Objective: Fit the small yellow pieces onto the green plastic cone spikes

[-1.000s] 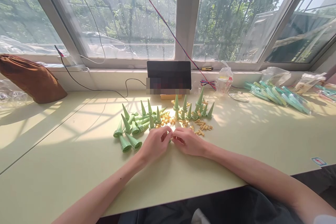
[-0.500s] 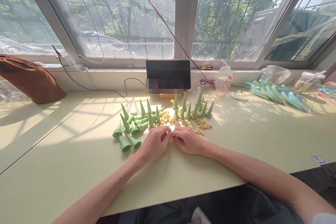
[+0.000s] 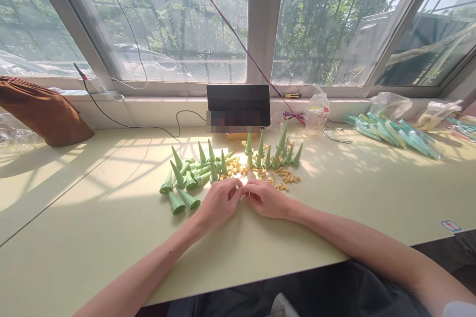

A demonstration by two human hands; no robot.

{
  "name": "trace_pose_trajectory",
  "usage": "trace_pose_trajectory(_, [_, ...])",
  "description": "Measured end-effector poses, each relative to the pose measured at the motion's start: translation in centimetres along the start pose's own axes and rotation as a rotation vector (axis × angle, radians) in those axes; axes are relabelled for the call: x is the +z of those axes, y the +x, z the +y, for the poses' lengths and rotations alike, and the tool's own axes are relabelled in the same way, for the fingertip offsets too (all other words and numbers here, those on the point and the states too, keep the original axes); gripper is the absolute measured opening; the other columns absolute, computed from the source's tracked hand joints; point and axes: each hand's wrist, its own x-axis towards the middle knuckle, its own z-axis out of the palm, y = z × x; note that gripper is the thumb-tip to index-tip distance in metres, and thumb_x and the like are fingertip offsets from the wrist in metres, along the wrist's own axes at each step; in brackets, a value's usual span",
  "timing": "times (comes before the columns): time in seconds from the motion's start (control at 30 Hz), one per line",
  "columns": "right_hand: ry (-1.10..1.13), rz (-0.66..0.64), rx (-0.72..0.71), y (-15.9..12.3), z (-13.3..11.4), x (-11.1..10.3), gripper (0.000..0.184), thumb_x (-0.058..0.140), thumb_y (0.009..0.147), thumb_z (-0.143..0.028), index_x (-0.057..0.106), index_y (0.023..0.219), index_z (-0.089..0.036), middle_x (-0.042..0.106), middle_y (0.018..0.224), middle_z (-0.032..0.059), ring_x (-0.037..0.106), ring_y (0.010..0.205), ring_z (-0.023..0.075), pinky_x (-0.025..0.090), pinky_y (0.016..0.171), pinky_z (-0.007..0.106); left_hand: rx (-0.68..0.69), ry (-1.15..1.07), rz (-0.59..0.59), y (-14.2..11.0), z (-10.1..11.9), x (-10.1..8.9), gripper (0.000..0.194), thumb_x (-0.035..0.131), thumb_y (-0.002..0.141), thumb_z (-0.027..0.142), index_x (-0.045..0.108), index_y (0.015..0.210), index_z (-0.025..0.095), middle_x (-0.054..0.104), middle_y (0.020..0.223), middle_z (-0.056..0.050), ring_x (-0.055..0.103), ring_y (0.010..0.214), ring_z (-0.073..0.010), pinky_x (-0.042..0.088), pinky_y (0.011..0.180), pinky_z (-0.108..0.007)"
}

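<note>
My left hand (image 3: 222, 199) and my right hand (image 3: 266, 199) meet fingertip to fingertip over the table, both closed in a pinch. Whatever lies between the fingertips is hidden or too small to name. Just beyond the hands is a scatter of small yellow T-shaped pieces (image 3: 288, 177). Several green hollow plastic cones (image 3: 177, 204) lie or stand to the left of my left hand, some with their open ends facing me. Another group of green cones (image 3: 281, 144) stands upright behind my right hand, some set on top of others, with yellow pieces among them.
A dark tablet (image 3: 238, 101) leans at the back of the table (image 3: 111, 257). The brown drawstring bag (image 3: 44, 114) sits far left. Toward the right are a plastic-wrapped cup (image 3: 318, 111), a coiled white cable (image 3: 337, 136) and bagged green strips (image 3: 394, 133).
The view has shifted very slightly. Both hands keep the same pinched pose, with hardly any movement. Cones and yellow pieces stay where they were.
</note>
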Motion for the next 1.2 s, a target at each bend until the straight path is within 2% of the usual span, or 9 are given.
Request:
trace_pose_trajectory(0.43, [0.049,0.082,-0.028,0.1,0.3,0.3,0.017,0.048,0.086,-0.006,0.06,0.091,-0.017,0.051,0.073,-0.0002,0.047,0.065,0.0119,0.038,0.059,0.023,-0.013,-0.016,0.034,0.0,-0.2,-0.1,0.021,0.047,0.093,0.023,0.06,0.077,0.018,0.054,0.066,0.001,0.045,0.06,-0.012,0.034,0.058,-0.024])
trace_pose_trajectory(0.9, [0.01,0.21,0.089,0.0,0.8,0.1,0.017,0.049,0.086,-0.006,0.058,0.096,-0.017,0.055,0.088,0.0031,0.052,0.068,0.0117,0.044,0.068,0.026,-0.09,-0.009,0.068,0.2,-1.1,0.6,0.022,0.046,0.094,0.03,0.062,0.084,0.019,0.055,0.08,0.0,0.046,0.058,-0.0113,0.039,0.062,-0.027])
trace_pose_trajectory(1.2, [-0.063,0.211,0.176,-0.2,0.9,-0.2,0.018,0.047,0.092,-0.011,0.061,0.099,-0.018,0.06,0.086,0.0042,0.055,0.075,0.0158,0.045,0.071,0.029,-0.116,-0.037,0.027,0.1,-1.0,0.5,0.025,0.044,0.095,0.032,0.061,0.082,0.019,0.055,0.084,-0.001,0.048,0.058,-0.0111,0.041,0.064,-0.028])
